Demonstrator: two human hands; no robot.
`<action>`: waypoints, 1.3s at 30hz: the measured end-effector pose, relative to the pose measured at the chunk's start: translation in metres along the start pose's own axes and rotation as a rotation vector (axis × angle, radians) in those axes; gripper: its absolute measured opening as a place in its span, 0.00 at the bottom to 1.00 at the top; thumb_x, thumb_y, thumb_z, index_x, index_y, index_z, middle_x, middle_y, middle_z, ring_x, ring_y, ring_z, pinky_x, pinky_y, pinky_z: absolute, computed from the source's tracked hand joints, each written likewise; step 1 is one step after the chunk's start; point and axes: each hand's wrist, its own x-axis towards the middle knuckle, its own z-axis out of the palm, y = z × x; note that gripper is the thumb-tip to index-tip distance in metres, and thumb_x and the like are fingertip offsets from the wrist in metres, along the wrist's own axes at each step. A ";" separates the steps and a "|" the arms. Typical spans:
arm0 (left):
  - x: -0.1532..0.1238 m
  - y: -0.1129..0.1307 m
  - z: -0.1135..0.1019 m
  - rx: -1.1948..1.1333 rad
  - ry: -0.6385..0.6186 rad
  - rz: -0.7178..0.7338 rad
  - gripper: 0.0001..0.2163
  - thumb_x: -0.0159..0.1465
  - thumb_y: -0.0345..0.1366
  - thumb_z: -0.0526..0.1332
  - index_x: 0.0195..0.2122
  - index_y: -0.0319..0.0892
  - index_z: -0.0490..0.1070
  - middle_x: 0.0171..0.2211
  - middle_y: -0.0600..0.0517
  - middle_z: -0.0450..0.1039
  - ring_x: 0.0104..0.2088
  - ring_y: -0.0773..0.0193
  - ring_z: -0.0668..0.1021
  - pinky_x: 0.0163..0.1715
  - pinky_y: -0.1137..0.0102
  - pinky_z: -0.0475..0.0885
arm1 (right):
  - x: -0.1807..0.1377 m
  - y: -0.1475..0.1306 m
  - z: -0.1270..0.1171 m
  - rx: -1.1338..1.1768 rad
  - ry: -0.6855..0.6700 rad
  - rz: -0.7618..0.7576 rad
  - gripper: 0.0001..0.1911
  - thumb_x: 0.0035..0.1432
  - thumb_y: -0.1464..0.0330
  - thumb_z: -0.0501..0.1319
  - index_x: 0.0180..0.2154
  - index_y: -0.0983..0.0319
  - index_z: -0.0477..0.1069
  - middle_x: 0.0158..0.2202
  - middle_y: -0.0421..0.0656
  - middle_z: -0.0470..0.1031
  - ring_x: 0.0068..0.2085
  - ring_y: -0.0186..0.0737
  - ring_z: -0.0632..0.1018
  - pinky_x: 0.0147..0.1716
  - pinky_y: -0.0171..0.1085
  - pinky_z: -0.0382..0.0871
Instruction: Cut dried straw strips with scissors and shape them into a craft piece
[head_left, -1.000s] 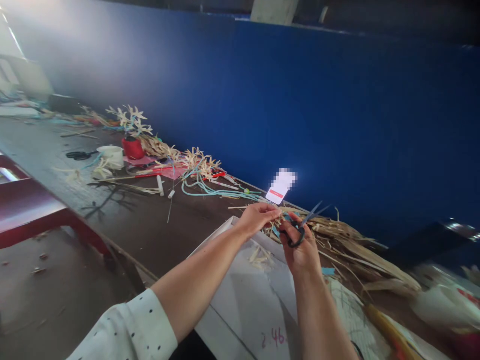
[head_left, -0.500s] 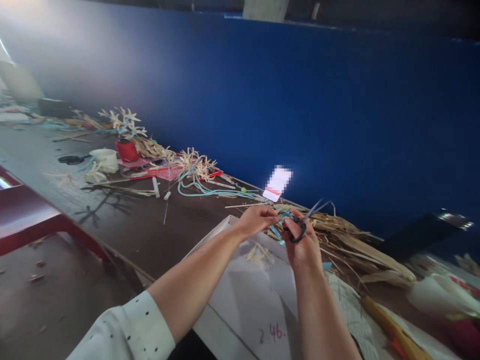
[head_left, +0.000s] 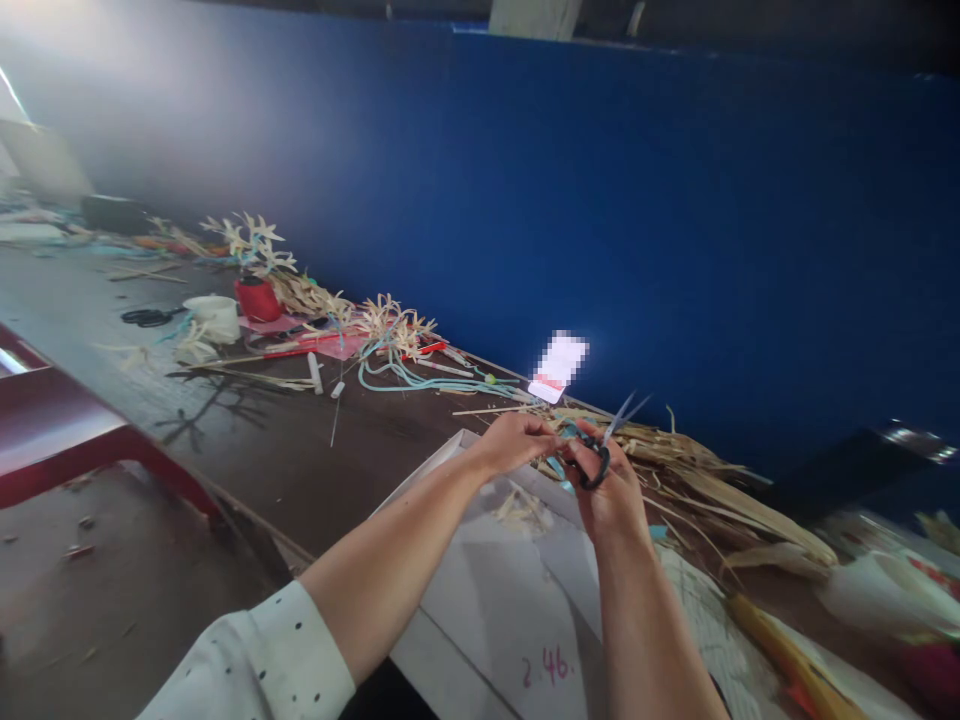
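My right hand (head_left: 611, 495) is closed around a pair of scissors (head_left: 595, 466) with black handles. Their metal blades point up and away, spread slightly apart. Close beside it, my left hand (head_left: 514, 445) has its fingertips pinched together, almost touching the right fingers. What lies in that pinch is too small to make out. A light blue strip (head_left: 571, 430) shows at the fingertips. Below both hands is a white box lid (head_left: 480, 570) with red handwritten numbers, and pale husk scraps (head_left: 523, 508) lie on it.
Dried husks (head_left: 735, 490) lie along the blue partition (head_left: 675, 200) to the right. A phone (head_left: 559, 368) leans there. Leftward on the dark table are blue cords (head_left: 405, 380), pale husk flowers (head_left: 394, 325), a red thread spool (head_left: 257, 299), a white cup (head_left: 214, 318) and other scissors (head_left: 150, 317).
The scissors have turned a little in my right hand, so the blades point more upward. My left hand stays pinched in nearly the same place.
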 end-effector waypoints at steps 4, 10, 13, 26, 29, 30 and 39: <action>0.000 0.002 0.000 -0.004 0.006 -0.010 0.15 0.52 0.46 0.60 0.26 0.37 0.74 0.21 0.54 0.66 0.22 0.72 0.64 0.23 0.76 0.57 | -0.002 -0.005 0.002 0.009 -0.008 0.055 0.23 0.43 0.63 0.67 0.44 0.58 0.68 0.28 0.37 0.69 0.27 0.34 0.71 0.23 0.32 0.62; 0.001 -0.001 0.002 -0.008 0.023 -0.013 0.13 0.52 0.44 0.60 0.28 0.37 0.74 0.20 0.54 0.66 0.21 0.73 0.63 0.22 0.76 0.56 | 0.000 -0.004 0.001 0.037 -0.026 0.054 0.23 0.42 0.65 0.68 0.43 0.58 0.68 0.29 0.37 0.70 0.28 0.32 0.71 0.23 0.31 0.61; 0.001 -0.001 0.002 -0.018 0.017 -0.012 0.12 0.52 0.42 0.60 0.27 0.37 0.74 0.21 0.54 0.66 0.22 0.73 0.64 0.22 0.76 0.57 | 0.001 0.000 -0.001 0.057 -0.042 0.023 0.23 0.44 0.66 0.68 0.44 0.58 0.68 0.29 0.36 0.70 0.27 0.30 0.70 0.25 0.31 0.61; 0.000 -0.001 0.004 -0.081 0.038 -0.051 0.12 0.51 0.43 0.61 0.25 0.37 0.72 0.19 0.55 0.62 0.21 0.74 0.62 0.22 0.75 0.57 | -0.002 -0.007 0.003 0.090 -0.032 0.077 0.23 0.44 0.67 0.67 0.44 0.58 0.68 0.26 0.37 0.69 0.26 0.31 0.69 0.22 0.30 0.60; 0.000 0.000 0.004 -0.116 0.018 -0.043 0.14 0.51 0.45 0.60 0.26 0.37 0.73 0.18 0.56 0.62 0.21 0.74 0.62 0.22 0.75 0.56 | -0.002 -0.006 0.002 0.087 -0.030 0.087 0.23 0.44 0.66 0.67 0.45 0.58 0.69 0.26 0.37 0.69 0.27 0.33 0.71 0.23 0.30 0.61; 0.000 0.000 0.004 -0.125 0.010 -0.043 0.15 0.51 0.46 0.60 0.26 0.37 0.73 0.18 0.56 0.62 0.20 0.74 0.62 0.22 0.75 0.56 | -0.002 -0.006 0.002 0.099 -0.034 0.092 0.23 0.44 0.67 0.67 0.45 0.58 0.69 0.26 0.37 0.69 0.27 0.33 0.71 0.23 0.30 0.61; -0.003 0.006 0.001 -0.125 -0.061 -0.004 0.18 0.51 0.50 0.61 0.28 0.36 0.73 0.20 0.54 0.64 0.21 0.74 0.62 0.21 0.75 0.56 | -0.001 -0.006 0.000 0.195 -0.035 0.097 0.21 0.42 0.70 0.68 0.42 0.58 0.71 0.25 0.36 0.70 0.27 0.30 0.70 0.22 0.28 0.61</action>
